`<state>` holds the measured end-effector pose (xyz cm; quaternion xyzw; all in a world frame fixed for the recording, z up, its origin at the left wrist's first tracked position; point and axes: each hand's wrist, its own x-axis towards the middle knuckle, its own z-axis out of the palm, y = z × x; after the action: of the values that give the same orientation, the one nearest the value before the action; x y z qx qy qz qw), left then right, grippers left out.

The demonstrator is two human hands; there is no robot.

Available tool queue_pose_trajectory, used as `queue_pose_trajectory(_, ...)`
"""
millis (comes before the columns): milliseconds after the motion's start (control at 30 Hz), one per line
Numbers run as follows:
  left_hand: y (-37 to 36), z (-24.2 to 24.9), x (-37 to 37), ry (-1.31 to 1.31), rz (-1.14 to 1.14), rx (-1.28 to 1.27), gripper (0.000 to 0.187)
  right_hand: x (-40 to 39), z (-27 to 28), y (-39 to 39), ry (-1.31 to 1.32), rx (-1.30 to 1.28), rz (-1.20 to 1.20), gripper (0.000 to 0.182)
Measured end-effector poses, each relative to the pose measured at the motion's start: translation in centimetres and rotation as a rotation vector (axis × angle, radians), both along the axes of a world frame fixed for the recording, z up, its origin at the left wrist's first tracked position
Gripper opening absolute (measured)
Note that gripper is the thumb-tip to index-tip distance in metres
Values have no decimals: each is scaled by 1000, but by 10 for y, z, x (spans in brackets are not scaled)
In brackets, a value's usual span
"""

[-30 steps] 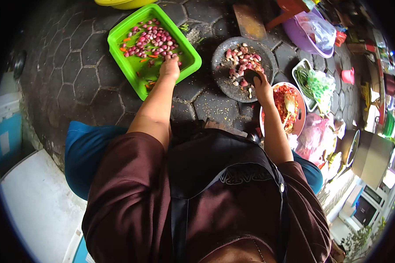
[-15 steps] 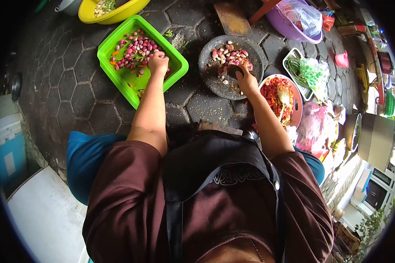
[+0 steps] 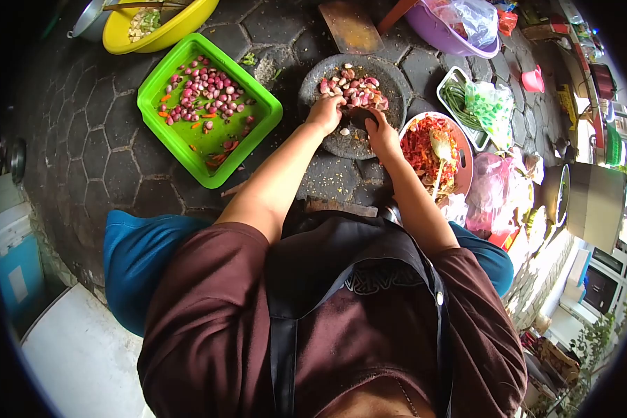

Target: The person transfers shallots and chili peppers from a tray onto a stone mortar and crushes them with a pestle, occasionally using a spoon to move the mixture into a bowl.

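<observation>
A round stone mortar [image 3: 320, 144] holds red and pale shallots [image 3: 355, 89], some of them crushed. Over its left part, my left hand [image 3: 325, 114] has its fingers pressed together at the shallots; what they hold, if anything, is too small to make out. My right hand [image 3: 383, 136] is wrapped round a dark stone pestle [image 3: 359, 118] on the mortar's right side. Left of the mortar lies a green tray [image 3: 211, 180] with whole shallots [image 3: 212, 87] and a few orange chillies. A pink bowl [image 3: 465, 174] of chopped red chillies and a spoon [image 3: 441, 150] stands beside my right forearm.
At the top left is a yellow basin [image 3: 115, 35] with pale cut pieces. A purple basin [image 3: 425, 31] with plastic bags sits at the top right. Further right are a white tray [image 3: 482, 145] with green beans, a pink dipper [image 3: 533, 79] and a pink bag [image 3: 491, 195].
My left hand has moved right, from the green tray to the mortar. My right hand stays at the mortar with the pestle. The whole view has shifted slightly.
</observation>
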<state>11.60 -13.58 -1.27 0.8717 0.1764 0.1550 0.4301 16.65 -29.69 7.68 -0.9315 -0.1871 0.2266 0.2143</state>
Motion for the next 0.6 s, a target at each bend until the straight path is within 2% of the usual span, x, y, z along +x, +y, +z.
queue_pose_trajectory(100,5,-5,3,19,-8,-22,24,1,-7,-11,-31,55,-17,42)
queue_pose_trajectory(233,22,17,-1,110,32,1,25,0,-3,-9,-17,127,-64,42)
queue_pose_trajectory(367,21,26,-10,237,71,35,25,0,6,1,-84,146,26,42)
queue_pose_trajectory(433,20,28,-13,381,45,133,23,1,9,11,-198,170,101,43)
queue_pose_trajectory(500,14,31,-19,416,47,150,22,-3,10,23,-261,190,117,45)
queue_pose_trajectory(567,12,34,-25,351,17,216,22,-10,11,37,-351,113,118,44)
queue_pose_trajectory(600,12,34,-23,366,20,231,22,-11,-3,41,-316,-6,161,47)
